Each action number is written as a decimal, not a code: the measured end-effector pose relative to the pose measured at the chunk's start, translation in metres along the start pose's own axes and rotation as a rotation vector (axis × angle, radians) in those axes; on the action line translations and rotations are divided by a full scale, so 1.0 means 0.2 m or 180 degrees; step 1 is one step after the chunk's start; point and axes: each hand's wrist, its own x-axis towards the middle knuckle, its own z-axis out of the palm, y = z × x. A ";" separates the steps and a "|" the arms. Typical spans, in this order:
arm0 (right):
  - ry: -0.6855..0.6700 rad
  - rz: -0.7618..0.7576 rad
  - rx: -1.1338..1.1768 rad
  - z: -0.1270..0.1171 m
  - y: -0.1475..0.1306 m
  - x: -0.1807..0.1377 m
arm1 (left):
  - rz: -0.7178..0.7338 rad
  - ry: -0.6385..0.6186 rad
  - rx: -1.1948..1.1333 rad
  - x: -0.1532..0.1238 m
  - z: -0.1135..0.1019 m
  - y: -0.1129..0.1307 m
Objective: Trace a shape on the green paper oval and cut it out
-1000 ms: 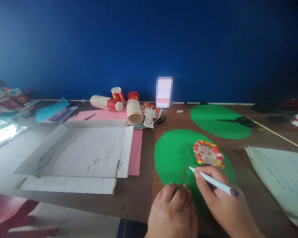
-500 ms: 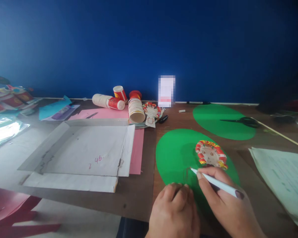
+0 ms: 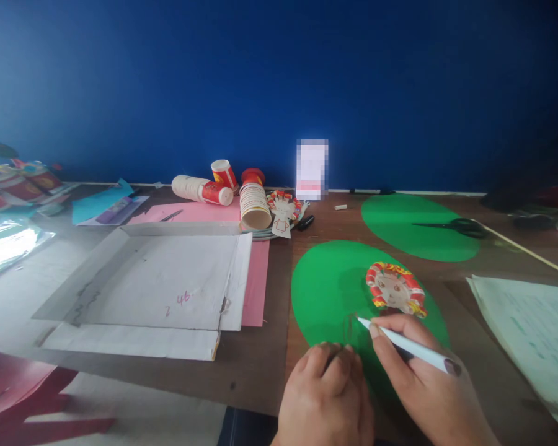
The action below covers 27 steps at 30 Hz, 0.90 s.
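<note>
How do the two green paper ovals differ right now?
The near green oval carries a red-rimmed paper face; the far green oval has black scissors on it. The near one has both hands on it: the left hand presses its edge, the right hand puts a white pen to it; the far one is untouched. Both lie flat, same green.
</note>
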 end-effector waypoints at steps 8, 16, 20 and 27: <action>-0.0043 0.0048 0.0013 0.00 0.00 0.00 | -0.0004 -0.0011 0.0019 0.00 0.01 0.00; -0.0043 -0.0053 -0.0023 -0.01 -0.01 0.01 | -0.0028 0.0026 0.0034 0.01 0.00 0.00; -0.0021 -0.0095 -0.0091 -0.02 -0.01 0.01 | 0.0056 0.0038 0.0007 0.01 0.00 -0.01; -0.0011 -0.0148 -0.0181 -0.02 -0.01 0.01 | -0.0118 0.0111 0.0024 0.00 0.02 0.01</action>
